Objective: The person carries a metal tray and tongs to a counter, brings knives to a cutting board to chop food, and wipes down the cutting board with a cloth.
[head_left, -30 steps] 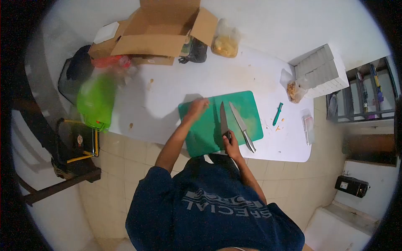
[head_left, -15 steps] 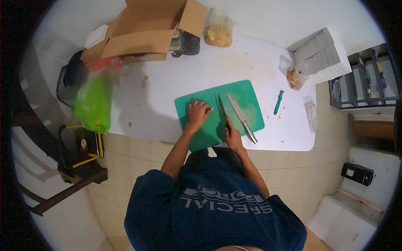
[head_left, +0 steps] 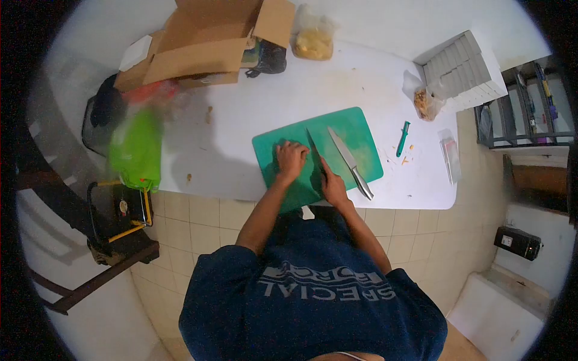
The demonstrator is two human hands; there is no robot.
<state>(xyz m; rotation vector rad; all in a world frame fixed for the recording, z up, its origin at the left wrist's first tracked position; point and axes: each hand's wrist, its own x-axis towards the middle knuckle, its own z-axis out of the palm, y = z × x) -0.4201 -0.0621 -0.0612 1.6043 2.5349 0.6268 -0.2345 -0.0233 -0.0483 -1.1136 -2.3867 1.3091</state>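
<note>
A white table [head_left: 343,81] stands against a pale wall [head_left: 373,24], with a tiled floor [head_left: 186,224] visible at its near side. An open cardboard box [head_left: 195,65], a black bag [head_left: 272,58] and a clear bag of yellow pieces [head_left: 314,44] are located along the far side. A green bag [head_left: 139,147] is positioned at the left end; a stack of white boxes [head_left: 462,75] and a bag of brown pieces [head_left: 425,106] occupy the far right. The green cutting board [head_left: 358,135] lies flat near the near edge of the table. The left hand [head_left: 291,159] rests on the left part of the board, palm down, fingers bent and close together; whether an item is secured beneath the fingers cannot be determined. The right hand [head_left: 333,185] is closed around the handle of the held knife [head_left: 313,144], its blade over the middle of the board, tip directed away from the person. A steel-handled knife [head_left: 344,151] lies to the right of the held knife, apart from it, its handle end extending past the board's near edge. A green-handled tool [head_left: 402,141] and small orange scraps [head_left: 405,160] lie on the table, right of the board.
</note>
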